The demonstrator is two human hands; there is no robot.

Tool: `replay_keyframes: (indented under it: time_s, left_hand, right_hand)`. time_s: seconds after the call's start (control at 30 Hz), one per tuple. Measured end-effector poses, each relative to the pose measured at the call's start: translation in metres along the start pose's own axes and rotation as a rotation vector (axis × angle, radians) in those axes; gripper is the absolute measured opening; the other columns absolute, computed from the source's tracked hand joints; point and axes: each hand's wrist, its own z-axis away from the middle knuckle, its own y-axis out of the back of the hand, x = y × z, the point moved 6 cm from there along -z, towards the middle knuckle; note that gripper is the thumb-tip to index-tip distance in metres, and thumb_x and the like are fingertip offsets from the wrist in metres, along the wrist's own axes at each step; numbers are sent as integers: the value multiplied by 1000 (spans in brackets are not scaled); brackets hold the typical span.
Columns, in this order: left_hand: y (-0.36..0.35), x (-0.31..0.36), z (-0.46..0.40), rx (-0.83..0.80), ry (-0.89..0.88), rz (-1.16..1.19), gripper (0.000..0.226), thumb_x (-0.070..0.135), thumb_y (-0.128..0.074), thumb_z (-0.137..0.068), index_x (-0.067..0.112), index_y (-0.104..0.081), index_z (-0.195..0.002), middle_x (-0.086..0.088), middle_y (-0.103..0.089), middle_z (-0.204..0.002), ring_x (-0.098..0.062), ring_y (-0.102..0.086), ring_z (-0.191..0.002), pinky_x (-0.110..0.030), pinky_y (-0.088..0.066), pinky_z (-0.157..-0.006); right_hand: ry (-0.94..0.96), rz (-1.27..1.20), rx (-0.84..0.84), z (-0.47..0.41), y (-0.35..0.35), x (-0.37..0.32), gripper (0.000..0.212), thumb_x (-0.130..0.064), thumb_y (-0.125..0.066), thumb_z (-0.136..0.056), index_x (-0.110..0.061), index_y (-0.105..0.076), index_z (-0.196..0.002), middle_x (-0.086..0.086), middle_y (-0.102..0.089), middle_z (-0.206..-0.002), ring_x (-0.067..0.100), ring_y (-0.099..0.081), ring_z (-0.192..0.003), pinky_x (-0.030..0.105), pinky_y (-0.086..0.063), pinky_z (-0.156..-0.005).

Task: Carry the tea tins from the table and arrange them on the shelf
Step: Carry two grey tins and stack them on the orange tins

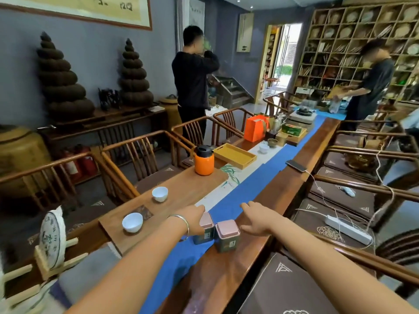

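Two small green tea tins with pink lids stand side by side on the blue runner of the long wooden table (283, 196). My left hand (192, 219), with a silver bangle on the wrist, lies over the left tin (206, 227) and covers part of its lid; whether the fingers grip it is hidden. My right hand (257, 219) hovers just right of the right tin (227, 234), fingers spread, holding nothing. A tall wall shelf (353, 48) of square cubbies full of tea cakes stands at the far right of the room.
Two white cups (132, 222) (160, 193), an orange flask (204, 160), a yellow tray (234, 155), an orange bag (256, 129) and a phone (295, 166) are on the table. Wooden chairs line both sides. Two people stand at the far end.
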Motion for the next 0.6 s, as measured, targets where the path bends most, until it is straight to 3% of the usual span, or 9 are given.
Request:
replay_keyframes:
  time_s: [0.1,0.3,0.47,0.6]
  left_hand:
    - [-12,-8,-43,1,58,18,62,42,-60,-78,15,-43,-131,-10,-56,-127,-29,-57,-109,-41,-52,-90]
    - [-57,-21,-95,-65,117,29,59,36,-64,-76,14,-40,-126,-13,-53,-121,-31,-54,-108,-39,-49,-86]
    - [-96,-34,-139,-68,182,142,105,47,-72,-67,19,-13,-150,-11,-31,-147,-32,-38,-131,-44,-42,-103]
    - [-130,-36,-162,-61,188,135,111,40,-73,-68,28,0,-151,-13,-14,-156,-32,-22,-141,-44,-41,-106]
  right_hand:
    - [59,7,-53,-46,-16,20,68,-44,-54,-91,-4,-31,-140,19,-46,-128,33,-46,-116,44,-44,-96]
    - [156,17,-152,-112,-61,38,80,-51,-64,-82,-4,-32,-138,17,-47,-124,34,-47,-116,43,-46,-94]
    - [210,45,-178,-150,-107,50,106,-57,-74,-69,-6,-22,-146,16,-44,-127,32,-45,-116,40,-45,-93]
    - [236,-10,-169,-165,-142,56,118,-51,-80,-63,-10,-13,-150,14,-38,-134,32,-42,-121,39,-42,-98]
